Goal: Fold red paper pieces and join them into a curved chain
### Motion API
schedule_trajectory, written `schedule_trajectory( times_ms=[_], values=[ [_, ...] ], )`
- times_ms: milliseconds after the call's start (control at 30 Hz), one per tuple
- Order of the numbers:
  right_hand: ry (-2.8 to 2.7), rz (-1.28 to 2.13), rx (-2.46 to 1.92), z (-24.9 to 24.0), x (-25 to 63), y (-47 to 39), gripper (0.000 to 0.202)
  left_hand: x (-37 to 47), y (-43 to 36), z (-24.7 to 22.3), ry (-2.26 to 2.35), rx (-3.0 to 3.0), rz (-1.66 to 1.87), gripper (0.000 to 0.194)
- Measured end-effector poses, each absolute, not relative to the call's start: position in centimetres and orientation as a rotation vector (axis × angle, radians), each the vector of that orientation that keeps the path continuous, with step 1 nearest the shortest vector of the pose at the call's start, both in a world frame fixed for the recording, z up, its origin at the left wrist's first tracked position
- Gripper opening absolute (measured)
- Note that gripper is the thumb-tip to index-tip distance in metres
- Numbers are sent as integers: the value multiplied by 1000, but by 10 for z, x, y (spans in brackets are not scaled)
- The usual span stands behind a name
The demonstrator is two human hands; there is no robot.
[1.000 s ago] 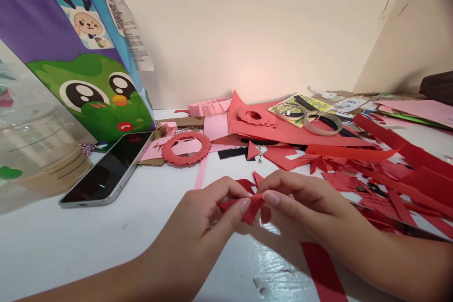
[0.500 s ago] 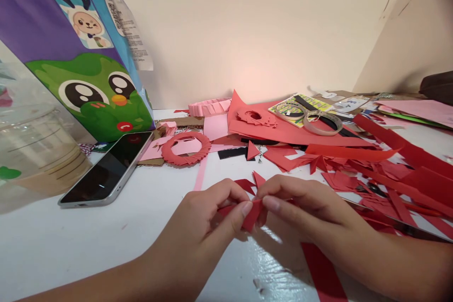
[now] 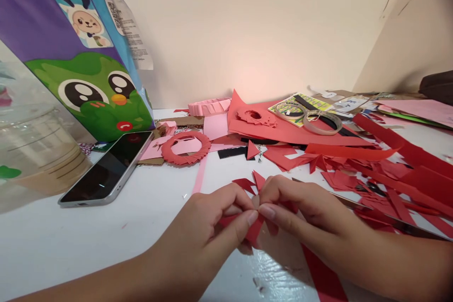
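Between my two hands is a small folded piece of red paper (image 3: 253, 234). My left hand (image 3: 215, 226) pinches it between thumb and fingers from the left. From the right, the thumb and fingertips of my right hand (image 3: 300, 212) are closed on it, close against the left thumb tip; part of the paper is hidden behind the fingers. Just beyond the fingertips stand pointed red paper pieces (image 3: 258, 180). A red paper strip (image 3: 323, 273) lies on the white table under my right forearm.
A folded red paper ring (image 3: 186, 149) and a phone (image 3: 106, 170) lie to the left, near a clear cup (image 3: 46, 151) and a colourful bag (image 3: 81, 71). Red paper scraps (image 3: 382, 179) cover the right side. Behind are tape rolls (image 3: 322, 123) and a pink pleated band (image 3: 209, 106).
Both hands have shifted slightly, with the fingertips a little lower and closer together. The red paper has tilted and hangs slightly lower between them.
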State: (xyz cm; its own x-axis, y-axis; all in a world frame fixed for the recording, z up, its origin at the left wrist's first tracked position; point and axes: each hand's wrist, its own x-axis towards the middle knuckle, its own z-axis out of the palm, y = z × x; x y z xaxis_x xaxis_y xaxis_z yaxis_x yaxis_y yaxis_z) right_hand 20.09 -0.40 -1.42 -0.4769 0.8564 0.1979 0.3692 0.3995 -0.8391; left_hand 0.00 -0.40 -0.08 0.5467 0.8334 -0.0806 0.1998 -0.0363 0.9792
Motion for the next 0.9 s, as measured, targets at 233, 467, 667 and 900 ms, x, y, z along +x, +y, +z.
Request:
schedule_trajectory(
  times_ms=[233,467,667,900],
  values=[
    [-1963,1109,-1034,-12,198,-2,39,1,-8,-2,870,1449,681,19],
    [-1811,1163,-1005,-9,196,0,29,-1,-5,-3,847,1373,671,21],
    [-1823,1265,-873,-11,194,-2,16,-1,-3,-5,843,1372,704,19],
    [-1892,1034,-1070,-10,198,-1,15,2,-3,-4,921,1368,772,17]
  ],
)
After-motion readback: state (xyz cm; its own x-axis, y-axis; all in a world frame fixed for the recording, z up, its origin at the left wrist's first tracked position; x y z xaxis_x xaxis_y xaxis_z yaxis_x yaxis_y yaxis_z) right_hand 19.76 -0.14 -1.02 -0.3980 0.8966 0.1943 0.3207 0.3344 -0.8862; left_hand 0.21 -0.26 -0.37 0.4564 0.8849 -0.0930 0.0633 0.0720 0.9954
